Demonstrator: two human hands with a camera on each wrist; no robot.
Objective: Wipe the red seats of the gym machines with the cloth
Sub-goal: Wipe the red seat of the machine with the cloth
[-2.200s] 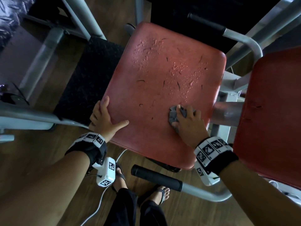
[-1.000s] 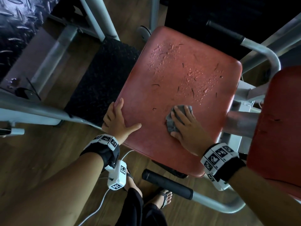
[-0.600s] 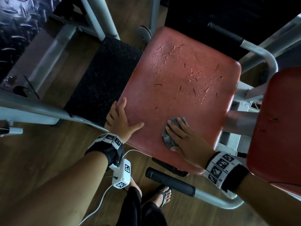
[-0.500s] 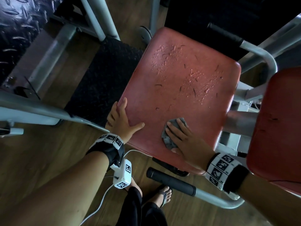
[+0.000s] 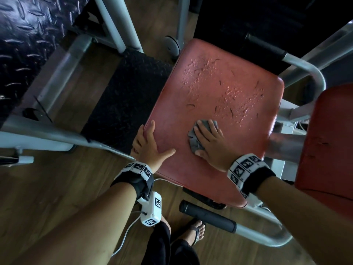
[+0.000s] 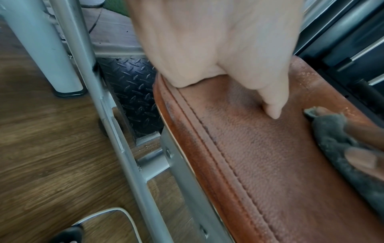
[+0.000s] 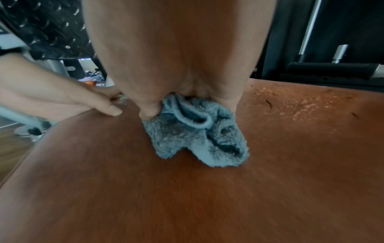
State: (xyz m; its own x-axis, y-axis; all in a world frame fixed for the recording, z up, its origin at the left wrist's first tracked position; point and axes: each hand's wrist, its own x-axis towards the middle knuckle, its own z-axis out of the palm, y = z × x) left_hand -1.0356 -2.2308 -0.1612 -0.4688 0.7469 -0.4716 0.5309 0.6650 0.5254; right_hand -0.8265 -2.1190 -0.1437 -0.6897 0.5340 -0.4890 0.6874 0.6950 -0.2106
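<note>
A worn red seat (image 5: 219,88) fills the middle of the head view, with droplets and dark specks (image 5: 235,96) on its far half. My right hand (image 5: 210,142) lies flat on a bunched grey cloth (image 5: 193,138) and presses it onto the seat's near middle with straight fingers. From the right wrist the cloth (image 7: 199,136) bulges out under the palm on the seat (image 7: 187,197). My left hand (image 5: 147,144) rests open on the seat's left edge, thumb on top. The left wrist view shows that thumb (image 6: 272,111) on the seat leather beside the cloth (image 6: 332,136).
A second red seat (image 5: 328,140) stands at the right. Grey metal frame tubes (image 5: 57,134) surround the seat. A black handle grip (image 5: 208,215) juts out under its near edge, another (image 5: 265,46) behind it. A black tread plate (image 5: 124,104) lies left, above wooden floor and sandalled feet (image 5: 194,232).
My right hand slid the cloth toward the seat's near edge, then pushed it back out toward the middle. The left hand has stayed on the left edge.
</note>
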